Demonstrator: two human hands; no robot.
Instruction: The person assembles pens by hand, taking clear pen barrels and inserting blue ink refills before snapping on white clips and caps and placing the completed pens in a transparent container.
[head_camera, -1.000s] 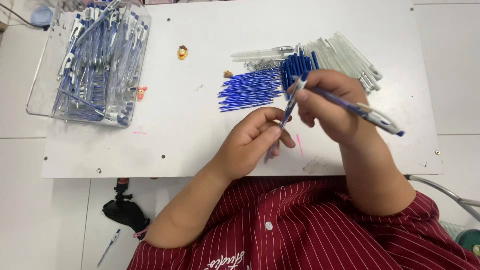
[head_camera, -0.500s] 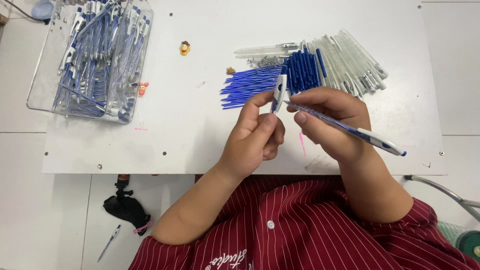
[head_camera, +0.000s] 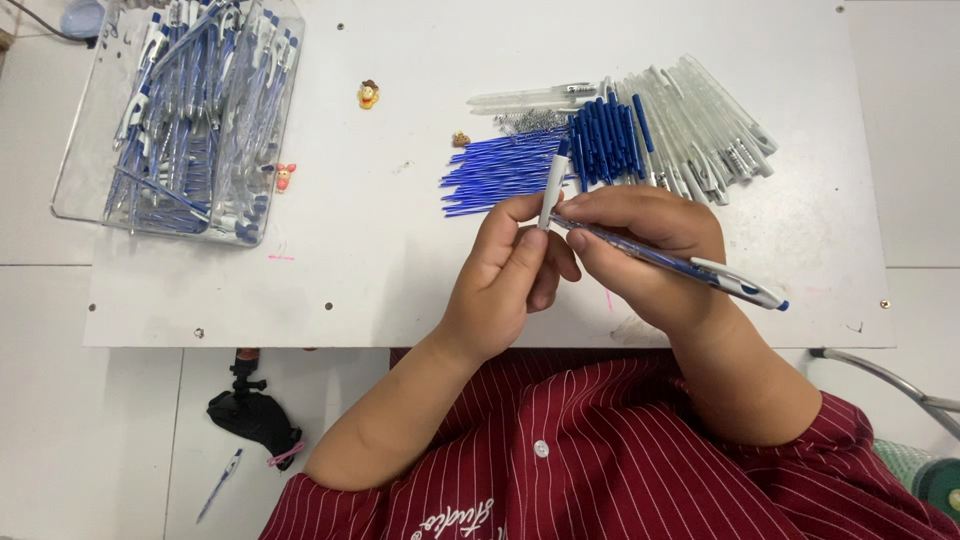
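Note:
My left hand (head_camera: 510, 275) pinches a short white pen tip piece with a blue end (head_camera: 553, 182), held upright above the white board. My right hand (head_camera: 650, 250) grips a clear pen with a blue refill (head_camera: 700, 270); its clip end points to the lower right. The two hands touch over the board's front middle. Just beyond them lie a fan of blue refills (head_camera: 495, 172), a cluster of blue pen parts (head_camera: 603, 135), a heap of small springs (head_camera: 525, 121) and a pile of clear barrels (head_camera: 700, 120).
A clear plastic tray (head_camera: 70, 170) at the far left holds several finished blue pens. Two small figurines (head_camera: 368, 95) (head_camera: 285, 176) sit on the white board (head_camera: 380, 260). Below its front edge a black clamp (head_camera: 250, 410) and a stray pen (head_camera: 218, 485) lie on the floor.
Both hands have drawn closer together and a little toward the parts piles. The white tip piece in my left hand now stands upright against the front of the pen.

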